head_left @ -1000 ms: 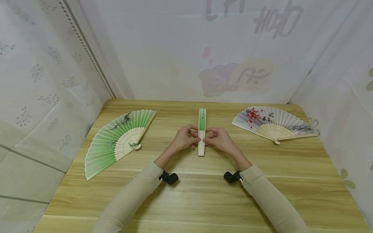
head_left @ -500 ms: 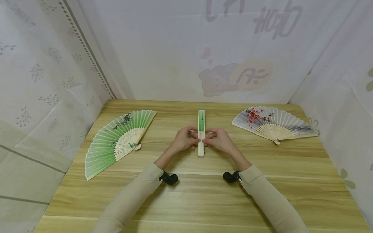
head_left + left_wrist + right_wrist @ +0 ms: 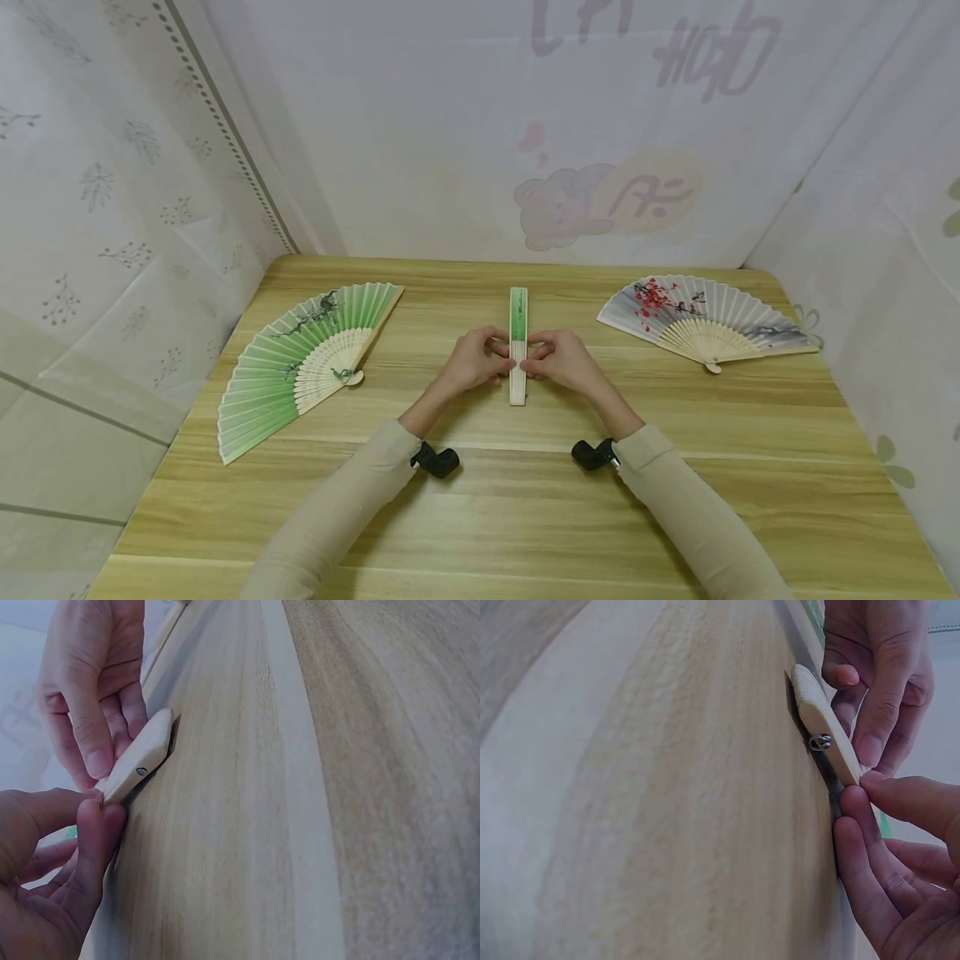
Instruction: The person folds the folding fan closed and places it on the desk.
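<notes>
A folded hand fan (image 3: 518, 333) with a green upper part and pale wooden ribs stands lengthwise at the middle of the table, its ribbed end toward me. My left hand (image 3: 476, 358) pinches its left side between thumb and fingers. From the right, my right hand (image 3: 559, 360) pinches the same fan at about the same height. Both wrist views show the fan's wooden end (image 3: 142, 754) with a small metal pivot, close over the tabletop. In the right wrist view the right-hand fingers (image 3: 877, 877) reach along the fan's lower edge.
An open green fan (image 3: 300, 367) with a dark branch print lies at the left of the wooden table (image 3: 517, 517). At the right lies an open grey-white fan (image 3: 705, 321) with red blossoms. Patterned cloth (image 3: 420, 133) hangs behind and at both sides.
The folded fan has shifted slightly toward me, and its far end a little to the left. Both hands keep their hold, and the two open fans have not moved.
</notes>
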The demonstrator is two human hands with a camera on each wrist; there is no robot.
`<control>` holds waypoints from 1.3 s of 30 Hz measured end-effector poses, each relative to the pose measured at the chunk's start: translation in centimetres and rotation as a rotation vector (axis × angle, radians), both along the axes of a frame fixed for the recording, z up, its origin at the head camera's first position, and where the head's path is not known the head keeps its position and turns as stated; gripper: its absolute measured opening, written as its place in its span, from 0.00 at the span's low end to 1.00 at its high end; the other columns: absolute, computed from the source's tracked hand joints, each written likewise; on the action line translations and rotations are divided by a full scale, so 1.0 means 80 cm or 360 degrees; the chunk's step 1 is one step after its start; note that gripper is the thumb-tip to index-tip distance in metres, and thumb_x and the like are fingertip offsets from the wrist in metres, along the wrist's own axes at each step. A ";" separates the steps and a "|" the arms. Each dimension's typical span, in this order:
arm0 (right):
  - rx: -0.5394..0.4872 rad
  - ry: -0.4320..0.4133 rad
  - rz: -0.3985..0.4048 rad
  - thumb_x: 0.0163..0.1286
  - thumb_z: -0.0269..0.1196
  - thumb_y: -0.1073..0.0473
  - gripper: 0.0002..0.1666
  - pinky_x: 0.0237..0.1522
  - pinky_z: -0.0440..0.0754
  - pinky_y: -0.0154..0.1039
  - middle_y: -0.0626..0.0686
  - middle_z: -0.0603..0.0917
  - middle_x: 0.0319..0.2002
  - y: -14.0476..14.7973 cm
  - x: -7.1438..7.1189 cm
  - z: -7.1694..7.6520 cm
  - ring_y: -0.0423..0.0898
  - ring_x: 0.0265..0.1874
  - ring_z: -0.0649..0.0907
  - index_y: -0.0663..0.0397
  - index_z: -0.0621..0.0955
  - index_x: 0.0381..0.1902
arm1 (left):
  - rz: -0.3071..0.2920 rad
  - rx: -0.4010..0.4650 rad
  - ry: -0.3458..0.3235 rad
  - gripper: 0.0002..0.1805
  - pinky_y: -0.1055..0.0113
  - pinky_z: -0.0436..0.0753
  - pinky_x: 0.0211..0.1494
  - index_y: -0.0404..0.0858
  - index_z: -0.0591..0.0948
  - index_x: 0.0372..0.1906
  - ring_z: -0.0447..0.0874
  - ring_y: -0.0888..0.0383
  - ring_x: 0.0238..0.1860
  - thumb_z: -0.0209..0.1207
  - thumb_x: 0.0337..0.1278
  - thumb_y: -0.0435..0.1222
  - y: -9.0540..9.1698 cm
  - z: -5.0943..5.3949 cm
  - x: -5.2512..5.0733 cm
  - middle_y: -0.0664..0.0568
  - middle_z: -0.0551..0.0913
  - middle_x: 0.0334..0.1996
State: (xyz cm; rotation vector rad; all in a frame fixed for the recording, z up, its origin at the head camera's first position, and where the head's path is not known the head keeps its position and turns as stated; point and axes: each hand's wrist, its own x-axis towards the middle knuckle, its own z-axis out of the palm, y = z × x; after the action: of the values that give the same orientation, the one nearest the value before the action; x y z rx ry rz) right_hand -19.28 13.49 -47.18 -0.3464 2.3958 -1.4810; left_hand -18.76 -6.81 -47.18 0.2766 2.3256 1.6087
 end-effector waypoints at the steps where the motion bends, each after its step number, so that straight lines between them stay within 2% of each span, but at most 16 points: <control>1: 0.0007 -0.0002 0.0000 0.64 0.72 0.68 0.29 0.31 0.87 0.41 0.57 0.88 0.32 0.000 0.000 0.000 0.50 0.27 0.88 0.74 0.77 0.61 | 0.0001 -0.0009 0.0005 0.24 0.62 0.86 0.27 0.28 0.77 0.59 0.87 0.51 0.27 0.69 0.59 0.25 0.000 0.000 0.000 0.43 0.85 0.40; 8: -0.0016 -0.0002 0.0005 0.63 0.72 0.68 0.27 0.31 0.87 0.42 0.57 0.88 0.32 0.002 0.001 0.002 0.51 0.27 0.88 0.73 0.79 0.58 | 0.0032 -0.0090 0.0041 0.23 0.63 0.86 0.27 0.28 0.79 0.57 0.88 0.51 0.27 0.71 0.58 0.26 0.000 0.004 0.001 0.43 0.86 0.40; 14: -0.0073 -0.0004 0.0016 0.64 0.72 0.69 0.27 0.32 0.87 0.42 0.58 0.88 0.32 0.005 0.001 0.002 0.52 0.29 0.88 0.73 0.79 0.59 | 0.0040 -0.0039 0.0020 0.21 0.62 0.87 0.28 0.28 0.79 0.57 0.88 0.50 0.29 0.70 0.59 0.27 -0.002 0.006 0.001 0.42 0.86 0.39; 22: -0.0218 -0.0063 0.0023 0.67 0.69 0.71 0.25 0.34 0.88 0.44 0.63 0.88 0.35 0.009 0.001 0.001 0.54 0.31 0.89 0.76 0.77 0.59 | -0.0006 -0.0046 0.0031 0.19 0.62 0.86 0.28 0.30 0.80 0.56 0.87 0.48 0.28 0.69 0.62 0.30 -0.003 0.008 0.000 0.43 0.86 0.40; 32: -0.0406 -0.0101 0.0056 0.70 0.66 0.70 0.22 0.39 0.88 0.48 0.69 0.86 0.38 0.022 0.004 -0.005 0.61 0.36 0.88 0.77 0.76 0.59 | -0.0011 0.0051 0.0029 0.18 0.59 0.87 0.30 0.31 0.80 0.55 0.88 0.47 0.33 0.69 0.62 0.29 -0.009 0.005 0.004 0.42 0.86 0.40; 39: -0.0464 -0.0124 0.0073 0.73 0.64 0.70 0.19 0.40 0.87 0.48 0.69 0.86 0.38 0.028 0.002 -0.008 0.57 0.35 0.88 0.75 0.77 0.58 | -0.0071 0.0136 0.0069 0.19 0.59 0.87 0.31 0.30 0.79 0.56 0.88 0.48 0.34 0.68 0.63 0.29 -0.023 -0.003 0.004 0.42 0.85 0.42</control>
State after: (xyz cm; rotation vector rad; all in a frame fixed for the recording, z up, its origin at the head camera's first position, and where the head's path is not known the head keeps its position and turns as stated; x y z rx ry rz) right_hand -19.12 15.71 -47.84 -0.3967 2.0987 -1.7907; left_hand -18.42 -8.64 -47.43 0.3835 2.2686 1.6988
